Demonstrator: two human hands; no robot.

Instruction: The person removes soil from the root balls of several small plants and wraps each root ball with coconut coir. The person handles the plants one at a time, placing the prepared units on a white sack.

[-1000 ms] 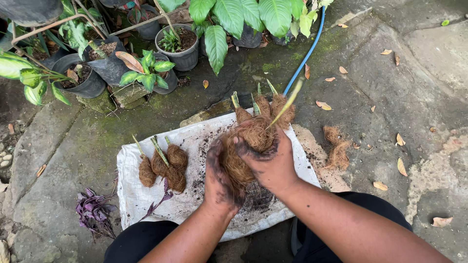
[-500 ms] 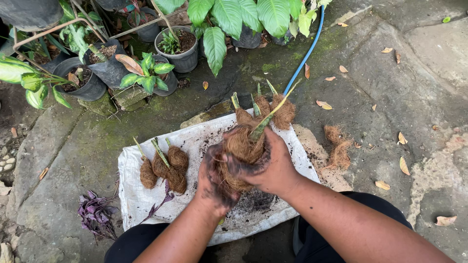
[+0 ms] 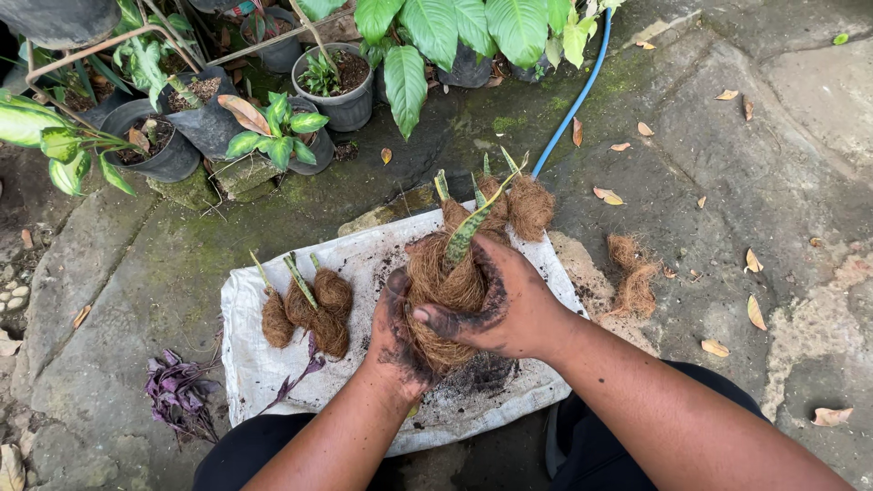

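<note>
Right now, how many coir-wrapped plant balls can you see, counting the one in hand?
About 6: one held by left hand and right hand, three on the sack's left, two behind the hands. Others may be hidden.

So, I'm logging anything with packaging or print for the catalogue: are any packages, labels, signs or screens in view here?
None that show any label, sign or screen.
White woven sack: lies flat on the ground under both hands, rectangular, soil-stained, no print visible.

No packages, labels, signs or screens are in view.
</note>
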